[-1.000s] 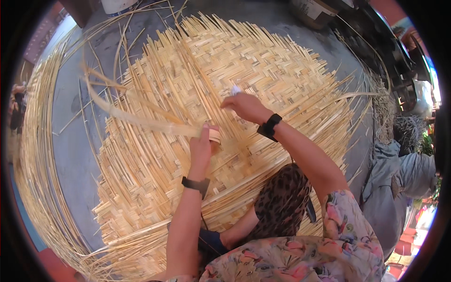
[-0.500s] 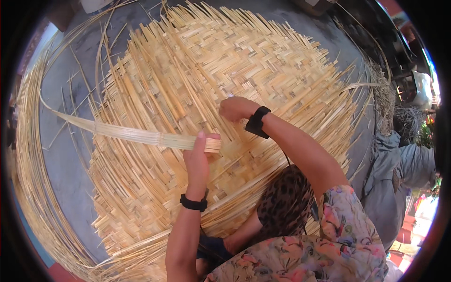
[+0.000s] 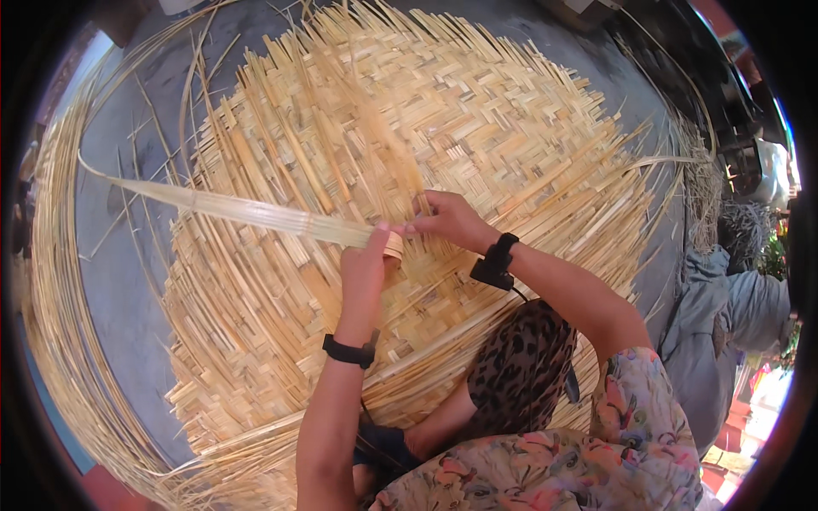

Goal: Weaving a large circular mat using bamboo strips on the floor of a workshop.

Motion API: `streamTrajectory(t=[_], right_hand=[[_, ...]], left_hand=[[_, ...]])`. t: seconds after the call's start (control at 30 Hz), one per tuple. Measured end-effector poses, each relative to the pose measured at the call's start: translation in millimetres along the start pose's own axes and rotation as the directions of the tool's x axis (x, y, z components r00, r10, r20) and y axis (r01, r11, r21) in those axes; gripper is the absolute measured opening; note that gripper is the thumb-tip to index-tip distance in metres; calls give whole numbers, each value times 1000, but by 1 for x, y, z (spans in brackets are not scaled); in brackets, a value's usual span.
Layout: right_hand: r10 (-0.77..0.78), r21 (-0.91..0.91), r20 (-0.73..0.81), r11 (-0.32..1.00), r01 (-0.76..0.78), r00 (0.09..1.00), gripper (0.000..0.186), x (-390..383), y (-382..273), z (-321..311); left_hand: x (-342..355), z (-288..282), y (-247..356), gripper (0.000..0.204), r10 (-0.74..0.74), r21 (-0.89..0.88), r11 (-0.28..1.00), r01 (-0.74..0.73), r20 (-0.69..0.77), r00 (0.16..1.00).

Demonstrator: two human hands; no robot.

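A large mat (image 3: 503,111) of pale bamboo strips in a slanting weave spreads in front of me. Over its left middle, my left hand (image 3: 365,266) grips a flat, whitish-green bundle of bamboo strips (image 3: 247,213). This bundle reaches out to the left and curves up at its far end; its near end pokes out past my thumb. Close beside it, my right hand (image 3: 452,220) is closed on several mat strips (image 3: 388,140), which are raised off the weave and smeared by motion. The two hands nearly touch at the fingertips.
Long loose strips (image 3: 64,281) arc along the left side on the grey floor (image 3: 106,230). My bent knee in spotted cloth (image 3: 520,366) rests at the mat's near edge. Grey cloth (image 3: 711,315) and a heap of thin fibres (image 3: 700,192) lie at the right.
My right hand has come slightly down and right, nearer my left hand, and mat strips have lifted with it. My left hand, with the bundle, has shifted slightly up and right.
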State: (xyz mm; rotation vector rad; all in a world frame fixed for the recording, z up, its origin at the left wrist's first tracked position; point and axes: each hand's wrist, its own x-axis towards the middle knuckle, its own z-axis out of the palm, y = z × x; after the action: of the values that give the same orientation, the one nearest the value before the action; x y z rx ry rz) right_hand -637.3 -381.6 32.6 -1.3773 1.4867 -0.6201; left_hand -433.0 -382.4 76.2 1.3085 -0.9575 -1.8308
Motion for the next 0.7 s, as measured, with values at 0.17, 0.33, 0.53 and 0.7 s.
streamTrajectory(t=[0.17, 0.33, 0.53, 0.7], right_hand=[[33, 427, 151, 899, -96, 988, 32, -8, -6, -6], [-213, 7, 187, 976, 216, 959, 35, 17, -50, -11], [-260, -549, 138, 783, 292, 956, 37, -19, -3, -49], [-277, 316, -229, 885, 340, 933, 66, -7, -40, -44]], left_hand=[[29, 10, -9, 39, -174, 149, 972, 180, -48, 984], [56, -4, -36, 45, -306, -32, 948, 317, 183, 934], [11, -21, -48, 71, -88, 109, 991, 81, 58, 994], [-45, -30, -111, 92, 421, 917, 277, -288, 154, 894]])
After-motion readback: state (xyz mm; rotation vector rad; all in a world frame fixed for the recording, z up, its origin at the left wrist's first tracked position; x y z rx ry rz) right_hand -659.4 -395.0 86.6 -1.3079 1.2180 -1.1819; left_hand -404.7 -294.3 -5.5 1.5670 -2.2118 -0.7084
